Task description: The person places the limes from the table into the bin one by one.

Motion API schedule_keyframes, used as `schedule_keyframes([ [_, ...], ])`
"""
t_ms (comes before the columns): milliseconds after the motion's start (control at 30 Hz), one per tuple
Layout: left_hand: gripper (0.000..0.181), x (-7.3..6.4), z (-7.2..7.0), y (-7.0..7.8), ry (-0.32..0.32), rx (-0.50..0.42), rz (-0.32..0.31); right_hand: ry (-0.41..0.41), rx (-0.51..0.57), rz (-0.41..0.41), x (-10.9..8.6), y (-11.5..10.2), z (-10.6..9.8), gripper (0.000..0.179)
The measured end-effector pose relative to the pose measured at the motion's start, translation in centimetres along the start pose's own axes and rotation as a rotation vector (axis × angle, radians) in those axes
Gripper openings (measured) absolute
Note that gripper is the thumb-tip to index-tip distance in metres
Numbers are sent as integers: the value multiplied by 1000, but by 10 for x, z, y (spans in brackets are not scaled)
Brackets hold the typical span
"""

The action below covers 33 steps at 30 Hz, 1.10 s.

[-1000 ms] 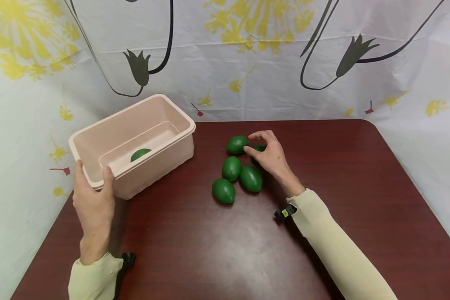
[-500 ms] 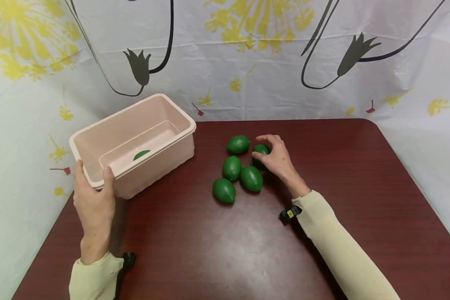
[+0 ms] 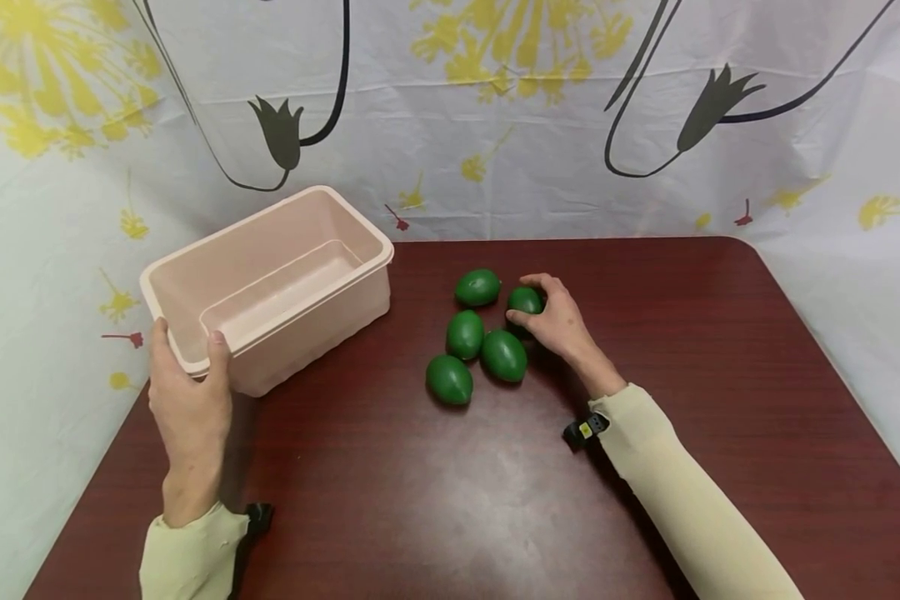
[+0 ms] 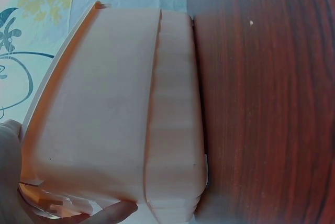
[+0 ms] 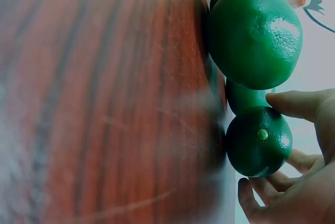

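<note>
My left hand (image 3: 190,408) grips the near-left corner of a pale pink plastic tub (image 3: 330,325), thumb on the near rim and fingers round the end. The left wrist view shows the tub's outer wall (image 4: 99,98) beside the hand. My right hand (image 3: 562,321) curls round a green lime (image 3: 524,301), the rightmost of several on the table. In the right wrist view the thumb (image 5: 296,103) is on one side of this lime (image 5: 256,145), with the fingers on its other side. A second lime (image 3: 477,287) lies just left of the hand.
Three more limes lie nearer the front: one lime (image 3: 466,335) in the middle, another lime (image 3: 504,356) to its right and a third lime (image 3: 449,380) closest. The dark red table (image 3: 390,483) meets a patterned white cloth (image 3: 450,150) at the back.
My right hand has moved right and slightly nearer, from beside the far lime to the rightmost one, and closed round it. A green lime inside the tub has slipped out of sight behind the near wall.
</note>
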<state>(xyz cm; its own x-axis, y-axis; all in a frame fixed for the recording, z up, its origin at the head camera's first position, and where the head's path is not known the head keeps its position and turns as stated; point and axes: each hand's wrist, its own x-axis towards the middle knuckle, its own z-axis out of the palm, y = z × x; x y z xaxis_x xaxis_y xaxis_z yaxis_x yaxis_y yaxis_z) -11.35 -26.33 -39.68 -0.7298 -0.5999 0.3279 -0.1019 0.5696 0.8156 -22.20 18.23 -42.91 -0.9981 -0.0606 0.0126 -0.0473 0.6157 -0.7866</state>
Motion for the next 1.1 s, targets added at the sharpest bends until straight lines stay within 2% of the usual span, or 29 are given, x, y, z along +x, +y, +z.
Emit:
schedule_keyframes([
  [367, 76, 0, 0, 0, 10, 0, 20, -69, -34, 10, -4, 5, -7, 78],
  [600, 75, 0, 0, -1, 5, -1, 9, -79, -24, 12, -4, 7, -7, 80],
  [1100, 77, -1, 1, 0, 4, -6, 22, 1, 28, -14, 0, -2, -6, 81],
])
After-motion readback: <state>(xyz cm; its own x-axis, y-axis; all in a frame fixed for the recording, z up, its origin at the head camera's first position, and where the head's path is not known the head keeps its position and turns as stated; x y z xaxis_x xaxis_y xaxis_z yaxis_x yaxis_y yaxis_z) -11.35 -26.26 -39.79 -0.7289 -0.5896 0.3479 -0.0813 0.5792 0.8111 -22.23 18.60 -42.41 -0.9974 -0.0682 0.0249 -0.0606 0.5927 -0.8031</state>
